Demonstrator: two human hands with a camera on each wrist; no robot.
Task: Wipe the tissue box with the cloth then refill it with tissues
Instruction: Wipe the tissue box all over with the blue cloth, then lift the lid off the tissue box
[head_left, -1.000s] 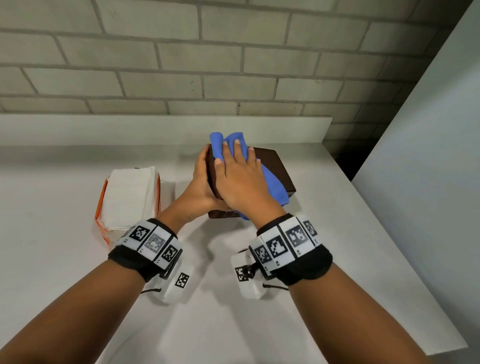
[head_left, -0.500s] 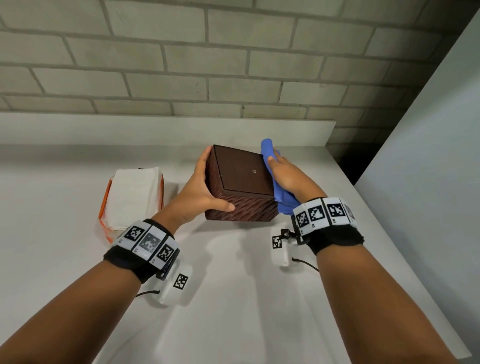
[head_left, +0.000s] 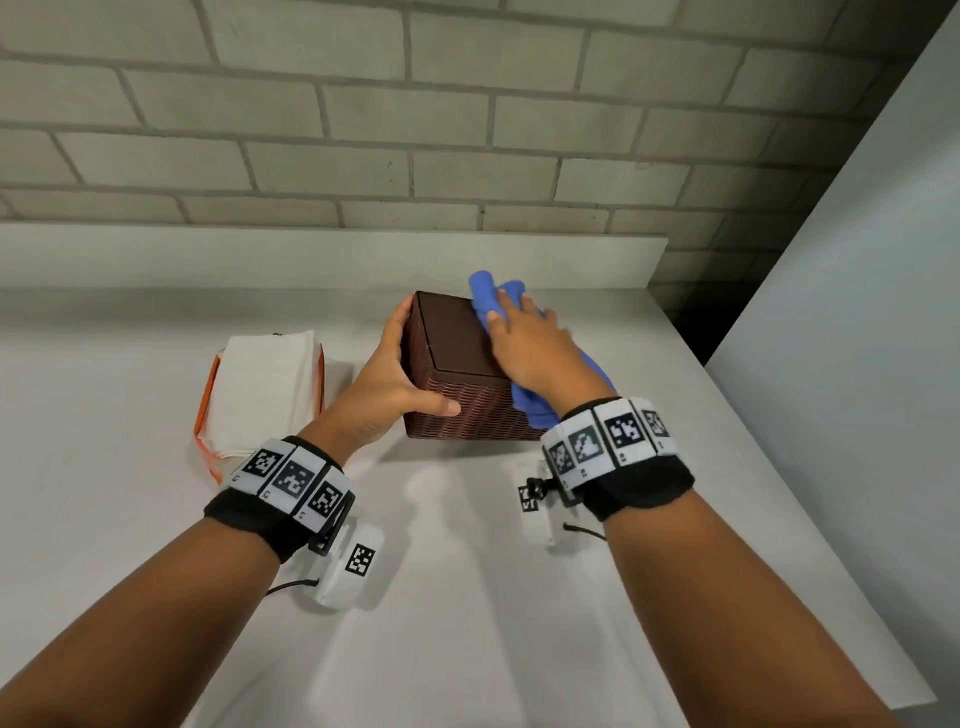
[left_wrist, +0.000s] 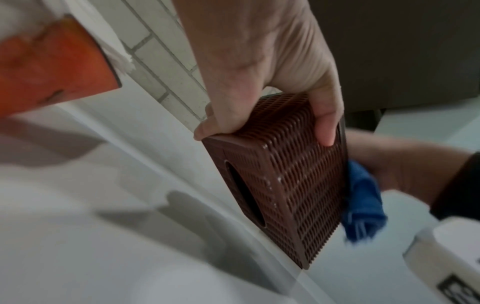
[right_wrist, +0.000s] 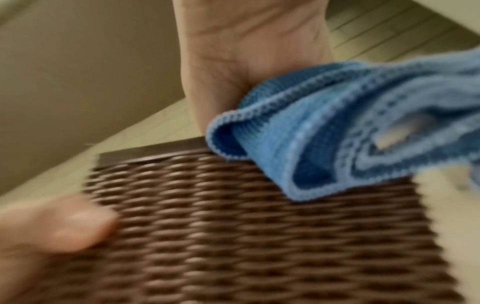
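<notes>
A brown woven tissue box lies on its side on the white counter, its oval slot facing left. My left hand grips the box's near-left corner, thumb on the front wall and fingers along the left side. My right hand lies flat over the blue cloth and presses it onto the right part of the box's upper face. Cloth folds hang over the box's right edge. An opened orange pack of white tissues lies left of the box.
A raised white ledge and a grey brick wall close off the back. A pale panel stands at the right, past the counter's right edge. Bare counter stretches in front of the box.
My right hand with the cloth went from the box's top down its right side, then back up onto the top's right part. My left hand kept its grip on the box.
</notes>
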